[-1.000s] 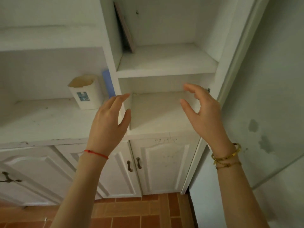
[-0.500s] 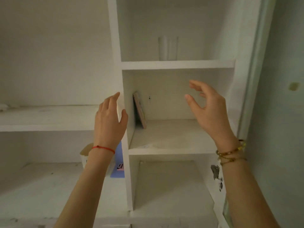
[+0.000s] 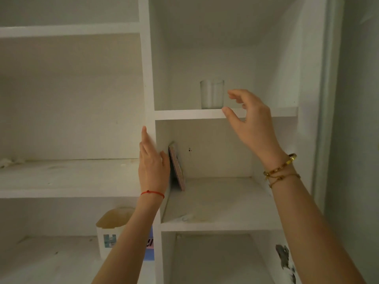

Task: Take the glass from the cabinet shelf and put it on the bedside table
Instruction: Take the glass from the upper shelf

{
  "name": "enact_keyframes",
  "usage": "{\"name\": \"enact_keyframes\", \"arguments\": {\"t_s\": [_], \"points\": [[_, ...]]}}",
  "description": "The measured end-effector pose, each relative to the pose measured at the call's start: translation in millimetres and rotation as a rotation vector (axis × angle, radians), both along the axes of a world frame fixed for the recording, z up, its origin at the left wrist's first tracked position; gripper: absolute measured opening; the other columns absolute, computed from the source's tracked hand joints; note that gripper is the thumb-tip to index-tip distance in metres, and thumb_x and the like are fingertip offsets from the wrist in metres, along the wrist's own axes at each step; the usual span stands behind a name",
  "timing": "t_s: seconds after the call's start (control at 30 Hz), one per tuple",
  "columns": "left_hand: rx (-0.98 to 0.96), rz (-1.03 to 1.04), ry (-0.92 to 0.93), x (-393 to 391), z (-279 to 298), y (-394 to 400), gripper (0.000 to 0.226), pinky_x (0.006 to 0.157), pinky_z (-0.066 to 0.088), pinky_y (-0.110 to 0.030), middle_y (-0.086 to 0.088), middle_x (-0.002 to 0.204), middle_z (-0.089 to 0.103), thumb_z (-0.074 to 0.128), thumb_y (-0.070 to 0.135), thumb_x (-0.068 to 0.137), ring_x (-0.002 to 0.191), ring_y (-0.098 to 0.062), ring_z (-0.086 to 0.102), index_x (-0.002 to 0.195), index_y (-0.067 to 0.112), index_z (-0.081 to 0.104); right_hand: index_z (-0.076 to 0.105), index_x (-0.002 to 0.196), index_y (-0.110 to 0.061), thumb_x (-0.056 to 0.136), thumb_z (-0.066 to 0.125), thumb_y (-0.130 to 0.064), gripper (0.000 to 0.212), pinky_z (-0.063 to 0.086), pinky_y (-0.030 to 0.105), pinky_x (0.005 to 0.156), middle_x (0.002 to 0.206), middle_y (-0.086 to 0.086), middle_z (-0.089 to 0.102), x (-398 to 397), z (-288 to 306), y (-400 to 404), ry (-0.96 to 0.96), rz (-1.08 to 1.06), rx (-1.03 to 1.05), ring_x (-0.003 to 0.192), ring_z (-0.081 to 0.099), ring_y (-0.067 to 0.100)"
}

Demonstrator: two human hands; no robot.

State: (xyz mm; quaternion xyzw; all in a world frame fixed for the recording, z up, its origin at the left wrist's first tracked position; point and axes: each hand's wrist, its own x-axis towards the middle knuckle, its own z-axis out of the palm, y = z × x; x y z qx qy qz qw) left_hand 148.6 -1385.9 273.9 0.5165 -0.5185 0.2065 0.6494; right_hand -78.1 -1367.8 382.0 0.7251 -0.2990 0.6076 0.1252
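Observation:
A clear drinking glass (image 3: 212, 94) stands upright on an upper shelf (image 3: 184, 114) of the white cabinet, near its front edge. My right hand (image 3: 249, 121) is raised just right of the glass, fingers curved and apart, thumb at the shelf edge, not touching the glass. Lower down, my left hand (image 3: 152, 162) rests flat against the cabinet's vertical divider (image 3: 148, 78), holding nothing. The bedside table is not in view.
A thin book or board (image 3: 177, 167) leans in the compartment below the glass. On the lower left shelf stands a white paper container (image 3: 109, 232), with a blue item (image 3: 149, 249) beside it. A grey wall (image 3: 361, 119) borders the cabinet on the right.
The view has tilted up from the lower cabinet doors to the upper shelves, bringing the glass into sight. My right hand has risen close to the glass; my left hand moved onto the divider.

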Motion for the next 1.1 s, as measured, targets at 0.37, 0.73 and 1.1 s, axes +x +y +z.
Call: {"name": "enact_keyframes", "arguments": {"t_s": [0.37, 0.73, 1.1], "points": [[-0.12, 0.079, -0.033, 9.7, -6.7, -22.6, 0.075, 0.079, 0.046, -0.024, 0.0, 0.14, 0.038, 0.054, 0.012, 0.091, 0.115, -0.024, 0.053, 0.153, 0.018, 0.014, 0.051, 0.136, -0.007, 0.094, 0.062, -0.028, 0.048, 0.045, 0.034, 0.099, 0.134, 0.01, 0.056, 18.9, 45.5, -39.7, 0.0, -0.069, 0.057, 0.12, 0.055, 0.028], [-0.121, 0.09, -0.056, 11.3, -7.1, -20.9, 0.074, 0.075, 0.049, -0.024, 0.005, 0.138, 0.034, 0.055, 0.012, 0.091, 0.11, -0.025, 0.058, 0.153, 0.015, 0.015, 0.024, 0.147, -0.004, 0.083, 0.071, -0.048, 0.092, 0.04, 0.036, 0.101, 0.143, 0.02, 0.038, 53.0, 80.6, -74.3, 0.12, -0.153, 0.439, 0.13, 0.045, 0.039], [-0.124, 0.091, -0.059, 11.0, -6.8, -22.4, 0.075, 0.074, 0.048, -0.022, 0.004, 0.135, 0.038, 0.057, 0.012, 0.09, 0.106, -0.021, 0.057, 0.153, 0.016, 0.015, 0.028, 0.135, -0.001, 0.077, 0.08, -0.038, 0.086, 0.04, 0.029, 0.077, 0.13, 0.018, 0.055, 52.7, 79.5, -88.3, -0.002, -0.135, 0.481, 0.118, 0.057, 0.036]]}}
